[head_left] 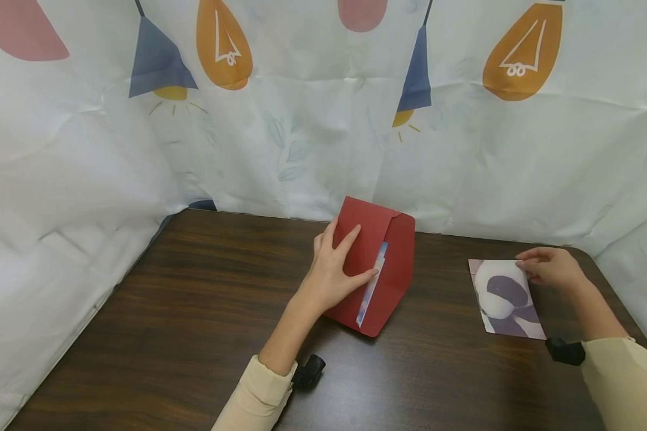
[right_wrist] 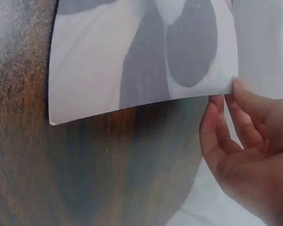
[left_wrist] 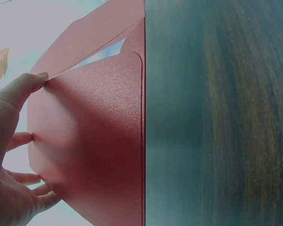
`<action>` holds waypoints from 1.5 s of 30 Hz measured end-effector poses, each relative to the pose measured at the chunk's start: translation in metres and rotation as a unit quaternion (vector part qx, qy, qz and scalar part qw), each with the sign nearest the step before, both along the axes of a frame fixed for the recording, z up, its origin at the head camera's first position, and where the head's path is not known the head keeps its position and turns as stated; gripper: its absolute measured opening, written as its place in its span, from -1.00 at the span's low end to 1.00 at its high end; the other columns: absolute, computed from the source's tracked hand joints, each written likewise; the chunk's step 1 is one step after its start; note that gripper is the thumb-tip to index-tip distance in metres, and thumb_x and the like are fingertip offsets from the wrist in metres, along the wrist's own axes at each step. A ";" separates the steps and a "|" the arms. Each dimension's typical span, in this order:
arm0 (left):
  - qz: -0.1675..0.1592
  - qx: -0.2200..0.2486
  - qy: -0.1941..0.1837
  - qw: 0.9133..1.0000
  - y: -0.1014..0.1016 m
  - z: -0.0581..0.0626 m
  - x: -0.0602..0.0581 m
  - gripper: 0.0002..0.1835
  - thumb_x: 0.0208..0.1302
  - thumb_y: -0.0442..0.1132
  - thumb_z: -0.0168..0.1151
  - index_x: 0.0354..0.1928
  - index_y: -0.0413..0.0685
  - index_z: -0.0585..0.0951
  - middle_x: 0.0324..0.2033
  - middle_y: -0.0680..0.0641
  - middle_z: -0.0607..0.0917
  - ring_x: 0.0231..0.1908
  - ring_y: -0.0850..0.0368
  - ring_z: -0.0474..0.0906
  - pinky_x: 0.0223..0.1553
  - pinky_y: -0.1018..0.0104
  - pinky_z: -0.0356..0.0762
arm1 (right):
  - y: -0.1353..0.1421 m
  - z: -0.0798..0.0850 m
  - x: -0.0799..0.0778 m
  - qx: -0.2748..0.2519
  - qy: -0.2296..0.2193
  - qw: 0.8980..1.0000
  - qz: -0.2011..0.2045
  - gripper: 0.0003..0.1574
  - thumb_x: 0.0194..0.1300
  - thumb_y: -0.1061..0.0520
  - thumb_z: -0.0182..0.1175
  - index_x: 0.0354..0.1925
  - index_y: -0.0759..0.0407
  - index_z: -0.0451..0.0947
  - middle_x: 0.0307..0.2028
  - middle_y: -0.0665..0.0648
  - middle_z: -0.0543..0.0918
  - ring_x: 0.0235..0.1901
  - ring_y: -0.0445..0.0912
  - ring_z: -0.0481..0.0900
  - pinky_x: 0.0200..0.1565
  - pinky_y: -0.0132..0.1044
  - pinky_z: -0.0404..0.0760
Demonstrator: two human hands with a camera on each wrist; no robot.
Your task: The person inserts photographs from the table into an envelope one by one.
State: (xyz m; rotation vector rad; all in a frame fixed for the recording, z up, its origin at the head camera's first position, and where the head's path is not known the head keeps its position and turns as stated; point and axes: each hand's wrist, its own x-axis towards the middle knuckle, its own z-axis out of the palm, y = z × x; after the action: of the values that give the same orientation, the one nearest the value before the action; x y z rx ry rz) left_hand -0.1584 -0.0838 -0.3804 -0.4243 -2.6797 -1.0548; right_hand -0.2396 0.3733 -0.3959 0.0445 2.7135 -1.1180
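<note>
A red envelope (head_left: 362, 239) lies slanted on the table near its back edge, flap unfolded to the right. Blue-and-white cards (head_left: 374, 281) show in its opening. My left hand (head_left: 331, 272) rests on the envelope with spread fingers. In the left wrist view, the thumb (left_wrist: 35, 81) touches the edge of the opening and the other fingertips are on the red front. Further right, my right hand (head_left: 552, 267) pinches the upper right edge of a picture card (head_left: 498, 293) printed with white and purple-grey shapes. The right wrist view shows thumb and fingers at one corner of this card (right_wrist: 94, 61).
The dark brown wooden table (head_left: 205, 335) has rounded back corners. A white curtain (head_left: 313, 149) printed with lamps and bulbs hangs behind it and along the sides. Black wrist cameras (head_left: 308, 372) sit at both cuffs.
</note>
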 end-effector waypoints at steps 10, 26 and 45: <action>0.001 0.001 0.004 1.000 0.000 -0.001 -0.001 -0.11 0.26 0.00 0.53 0.58 -0.02 0.37 0.62 -0.28 0.08 0.47 -0.30 0.13 0.18 -0.16 0.66 | -0.004 0.009 0.001 0.006 -0.003 1.000 0.011 -0.46 0.62 0.16 0.13 0.19 0.69 0.43 -0.20 0.18 0.77 -0.31 -0.19 0.68 -0.26 -0.32 0.77; 0.010 0.001 0.006 1.000 0.001 -0.001 -0.001 -0.10 0.26 -0.01 0.53 0.58 -0.02 0.36 0.61 -0.30 0.08 0.46 -0.32 0.13 0.17 -0.15 0.67 | -0.002 0.014 0.007 -0.017 0.020 0.999 0.028 -0.47 0.61 0.21 0.12 0.16 0.75 0.40 -0.19 0.24 0.77 -0.39 -0.29 0.70 -0.28 -0.27 0.80; 0.016 -0.003 0.016 1.000 0.001 -0.001 -0.001 -0.10 0.25 -0.01 0.54 0.57 -0.05 0.37 0.60 -0.31 0.10 0.44 -0.32 0.16 0.15 -0.15 0.68 | -0.015 0.029 0.021 -0.031 0.055 0.997 0.039 -0.51 0.61 0.22 0.11 0.17 0.71 0.42 -0.25 0.07 0.72 -0.40 -0.31 0.71 -0.30 -0.32 0.78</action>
State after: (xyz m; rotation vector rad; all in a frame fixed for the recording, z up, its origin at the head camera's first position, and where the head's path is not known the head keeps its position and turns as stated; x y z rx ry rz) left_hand -0.1597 -0.0828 -0.3817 -0.3954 -2.6529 -1.0219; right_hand -0.2183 0.3583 -0.3669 -0.1349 2.7463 -1.2144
